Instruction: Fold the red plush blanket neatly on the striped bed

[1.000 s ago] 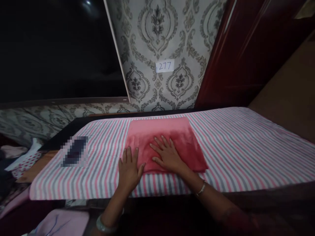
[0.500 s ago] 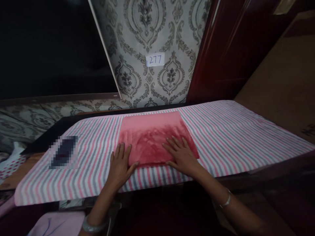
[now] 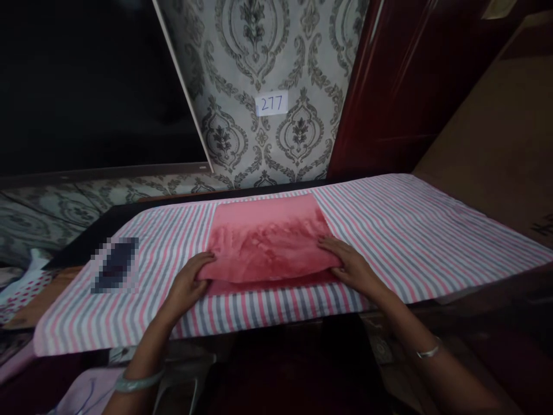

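A pink-red plush cloth (image 3: 268, 242), folded in layers, lies on a striped cover (image 3: 380, 230). My left hand (image 3: 188, 282) pinches the near left corner of its top layer, thumb below and fingers above. At the near right corner, my right hand (image 3: 352, 265) grips the same layer in the same way. The top layer's near edge is lifted slightly and bows between the hands, with a darker red layer showing beneath it. A bangle (image 3: 138, 383) circles my left wrist and a thin bracelet (image 3: 428, 351) my right.
A blurred-out dark rectangle (image 3: 114, 265) lies on the cover at left. Behind stand a large black screen (image 3: 95, 86), a patterned wall with a paper marked 277 (image 3: 272, 103), and a dark red door or panel (image 3: 397, 86). A cardboard box (image 3: 501, 132) is at right.
My hands have gone from lying flat on the cloth to holding its near corners, moving outward. The top layer's near edge is now raised off the layer below.
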{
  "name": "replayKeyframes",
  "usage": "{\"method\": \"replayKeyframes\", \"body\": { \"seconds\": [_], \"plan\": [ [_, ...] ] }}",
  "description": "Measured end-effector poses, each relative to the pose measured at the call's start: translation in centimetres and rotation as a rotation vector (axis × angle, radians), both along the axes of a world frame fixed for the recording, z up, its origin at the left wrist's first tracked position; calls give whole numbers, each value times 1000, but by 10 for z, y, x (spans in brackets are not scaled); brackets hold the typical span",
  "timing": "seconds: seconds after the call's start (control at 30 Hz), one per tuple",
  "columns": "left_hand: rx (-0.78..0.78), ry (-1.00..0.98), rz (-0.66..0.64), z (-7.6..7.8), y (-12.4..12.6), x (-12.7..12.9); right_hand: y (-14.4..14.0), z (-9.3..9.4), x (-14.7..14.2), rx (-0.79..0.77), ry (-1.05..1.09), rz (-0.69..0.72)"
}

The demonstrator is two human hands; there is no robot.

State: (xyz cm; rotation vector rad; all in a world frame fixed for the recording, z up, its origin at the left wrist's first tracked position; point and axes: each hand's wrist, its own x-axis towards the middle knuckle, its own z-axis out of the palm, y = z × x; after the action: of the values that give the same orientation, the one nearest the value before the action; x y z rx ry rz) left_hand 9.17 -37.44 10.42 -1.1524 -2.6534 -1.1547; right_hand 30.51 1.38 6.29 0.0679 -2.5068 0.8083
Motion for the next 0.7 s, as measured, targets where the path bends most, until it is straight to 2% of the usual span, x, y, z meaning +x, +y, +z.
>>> {"method": "replayKeyframes", "body": {
  "seconds": [0.13, 0.27, 0.4, 0.5, 0.6, 0.7],
  "plan": [
    [147, -124, 117, 9, 7, -6, 3, 5, -2, -172, 32, -31],
    [346, -149, 128, 22, 21, -19, 5, 23, -12, -336, 55, -180],
    [509, -189, 203, 45, 45, -44, 13, 52, -47, -546, 237, -297],
    [612, -235, 201, 58, 69, -69, 23, 64, -85, -759, 354, -304],
    [627, -312, 237, 58, 92, -95, 33, 61, -118, -855, 342, -348],
    [554, -367, 353, 46, 108, -115, 42, 46, -139, -839, 294, -429]
  ]
}}
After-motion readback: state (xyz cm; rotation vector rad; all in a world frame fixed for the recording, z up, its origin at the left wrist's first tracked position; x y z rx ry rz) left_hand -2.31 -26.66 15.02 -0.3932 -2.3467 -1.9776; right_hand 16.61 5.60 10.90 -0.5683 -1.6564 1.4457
